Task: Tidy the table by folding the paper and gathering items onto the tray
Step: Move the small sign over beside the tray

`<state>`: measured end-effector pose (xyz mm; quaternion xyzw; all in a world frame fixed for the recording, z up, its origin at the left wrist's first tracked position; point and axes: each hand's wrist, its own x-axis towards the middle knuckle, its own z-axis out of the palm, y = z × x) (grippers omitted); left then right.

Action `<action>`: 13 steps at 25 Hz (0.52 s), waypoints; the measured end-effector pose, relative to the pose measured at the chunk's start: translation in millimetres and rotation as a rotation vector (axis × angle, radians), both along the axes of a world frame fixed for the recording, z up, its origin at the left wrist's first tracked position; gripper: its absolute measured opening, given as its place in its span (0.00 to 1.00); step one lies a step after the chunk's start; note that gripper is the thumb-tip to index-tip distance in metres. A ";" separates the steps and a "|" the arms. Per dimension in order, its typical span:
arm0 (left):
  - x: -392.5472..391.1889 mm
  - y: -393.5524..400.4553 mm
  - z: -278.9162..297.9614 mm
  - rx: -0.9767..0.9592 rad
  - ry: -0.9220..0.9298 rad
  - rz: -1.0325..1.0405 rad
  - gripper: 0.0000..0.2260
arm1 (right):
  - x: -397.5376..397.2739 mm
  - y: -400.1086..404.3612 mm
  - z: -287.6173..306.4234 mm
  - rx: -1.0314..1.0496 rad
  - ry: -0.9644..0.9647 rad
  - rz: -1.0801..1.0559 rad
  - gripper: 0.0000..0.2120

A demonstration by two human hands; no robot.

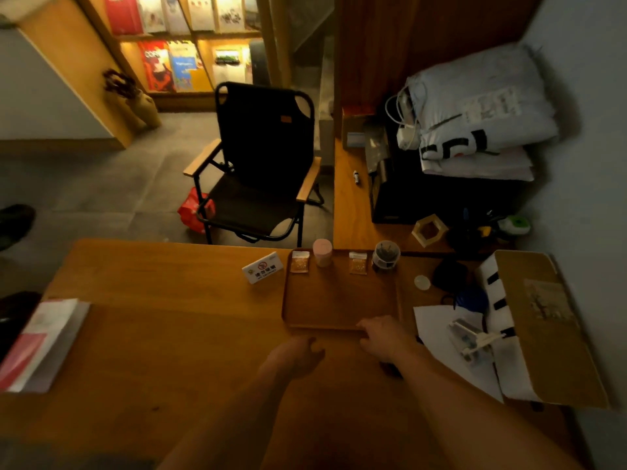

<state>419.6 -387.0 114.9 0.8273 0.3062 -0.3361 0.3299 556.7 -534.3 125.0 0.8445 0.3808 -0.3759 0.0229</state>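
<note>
A brown wooden tray (339,303) lies on the table ahead of me. Along its far side stand two small packets (300,261) (358,262), a pink cylinder (322,252) and a dark jar (386,255). My right hand (381,335) rests on the tray's near rim, fingers bent over the edge. Just short of that rim my left hand (300,354) hovers above the table, fingers loosely curled, nothing visible in it. A white sheet of paper (437,330) lies flat to the right of the tray, with a small stapler-like tool (471,337) on it.
A white no-smoking sign (263,268) stands left of the tray. A small round lid (422,282), a dark bundle (451,276) and an open cardboard box (543,327) crowd the right. Booklets (40,344) lie at the left edge. A black folding chair (261,164) stands beyond the table.
</note>
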 end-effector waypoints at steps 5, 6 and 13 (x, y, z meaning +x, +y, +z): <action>-50.7 17.3 16.9 -0.044 0.188 -0.115 0.25 | -46.6 5.8 0.7 -0.059 0.114 0.063 0.20; -61.4 24.1 17.7 -0.046 0.213 -0.125 0.25 | -54.9 7.7 -1.0 -0.079 0.133 0.073 0.21; -117.0 96.3 16.9 0.009 0.291 -0.255 0.26 | -101.0 40.6 -17.7 -0.150 0.130 0.089 0.21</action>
